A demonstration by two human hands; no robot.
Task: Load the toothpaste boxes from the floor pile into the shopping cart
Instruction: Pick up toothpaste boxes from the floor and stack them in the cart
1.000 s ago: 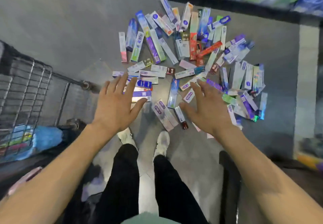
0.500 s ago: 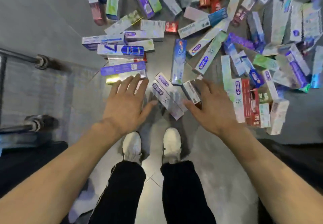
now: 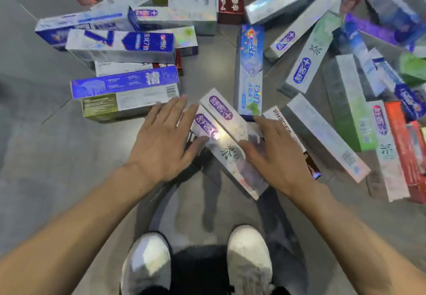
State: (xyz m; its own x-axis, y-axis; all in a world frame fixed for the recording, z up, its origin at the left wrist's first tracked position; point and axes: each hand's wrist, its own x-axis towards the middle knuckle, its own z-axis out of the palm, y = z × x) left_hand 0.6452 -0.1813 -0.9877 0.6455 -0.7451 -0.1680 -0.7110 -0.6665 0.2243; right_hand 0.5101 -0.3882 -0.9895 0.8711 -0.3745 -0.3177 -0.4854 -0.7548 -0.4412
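Left side first: a stack of toothpaste boxes (image 3: 125,82) lies crosswise on the floor (image 3: 46,156), long axes running left to right, the lowest olive-ended box (image 3: 129,103) just beyond your left fingertips. Your left hand (image 3: 161,142) is flat, fingers straight and spread, holding nothing; its thumb reaches toward the near left edge of the pair of purple-badged boxes (image 3: 227,142), though you cannot tell if it touches. That pair is the target, by my reading: two boxes side by side, long axis running from upper left, away from you, down to lower right, toward your right shoe (image 3: 250,258). They sit directly between your hands, about equally near each. Your right hand (image 3: 276,156) is also flat and empty, fingers extended over the pair's right flank and over a white box with dark lettering (image 3: 282,119) beside it; blur hides any contact. Further right the pile spreads on, mostly angled boxes, green, red and silver. No shopping cart is in view, so nothing can be said of its contents.
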